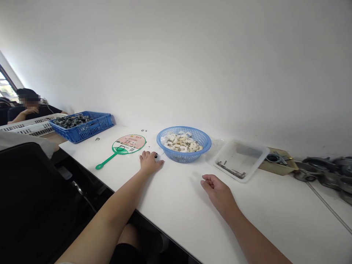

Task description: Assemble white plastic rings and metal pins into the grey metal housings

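My left hand (149,162) reaches onto the white table with its fingers spread and its thumb apart. A small black piece (156,155) sits between its index finger and thumb; I cannot tell if they touch it. To the right, my right hand (217,190) is loosely closed near the table top, thumb close to the curled index finger, and nothing shows in it. Just beyond both hands stands a blue round basket (183,157) with many white and cream ring-shaped pieces (183,142). Left of my left hand lies a green-handled fan (130,142) with a dark ring on it.
A clear plastic tray (249,176) holds thin metal parts; behind it is a yellowish bin (283,168). Grey metal parts (324,172) crowd the right end. At left stand a blue crate (82,134) of dark parts, a black chair (35,198) and a seated person (35,110).
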`<state>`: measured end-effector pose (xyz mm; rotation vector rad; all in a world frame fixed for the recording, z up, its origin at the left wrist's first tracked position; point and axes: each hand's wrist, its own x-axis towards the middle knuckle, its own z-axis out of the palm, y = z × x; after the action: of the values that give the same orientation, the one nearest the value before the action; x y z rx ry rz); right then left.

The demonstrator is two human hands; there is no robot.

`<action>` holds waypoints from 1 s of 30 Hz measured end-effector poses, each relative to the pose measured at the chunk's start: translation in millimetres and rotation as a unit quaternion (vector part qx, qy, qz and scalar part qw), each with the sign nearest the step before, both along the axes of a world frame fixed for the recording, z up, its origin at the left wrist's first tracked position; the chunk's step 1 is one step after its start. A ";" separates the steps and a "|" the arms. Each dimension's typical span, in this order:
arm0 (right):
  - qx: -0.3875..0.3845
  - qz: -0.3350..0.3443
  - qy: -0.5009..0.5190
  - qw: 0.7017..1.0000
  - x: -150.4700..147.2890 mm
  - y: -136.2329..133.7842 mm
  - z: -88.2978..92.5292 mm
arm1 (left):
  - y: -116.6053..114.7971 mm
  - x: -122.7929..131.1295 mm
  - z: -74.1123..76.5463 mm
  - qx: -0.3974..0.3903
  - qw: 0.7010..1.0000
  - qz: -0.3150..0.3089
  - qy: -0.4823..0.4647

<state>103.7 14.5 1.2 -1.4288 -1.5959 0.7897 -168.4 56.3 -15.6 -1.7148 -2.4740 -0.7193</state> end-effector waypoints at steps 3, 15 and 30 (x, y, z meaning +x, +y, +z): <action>-0.010 -0.005 -0.001 1.000 -0.7 -0.8 1.9 | 0.5 -1.2 -1.2 0.000 1.000 -0.004 0.002; 0.009 0.004 -0.002 1.000 0.3 1.2 -0.4 | -6.5 -1.8 0.1 0.122 0.991 -0.012 0.048; -0.020 0.023 0.054 0.998 11.4 18.8 -13.9 | -87.9 130.3 5.1 0.062 0.919 -0.384 -0.062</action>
<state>115.1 33.3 -12.8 -1.3576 -1.5418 0.9145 -38.1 -31.6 -10.5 -2.6565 -1.6890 -1.0174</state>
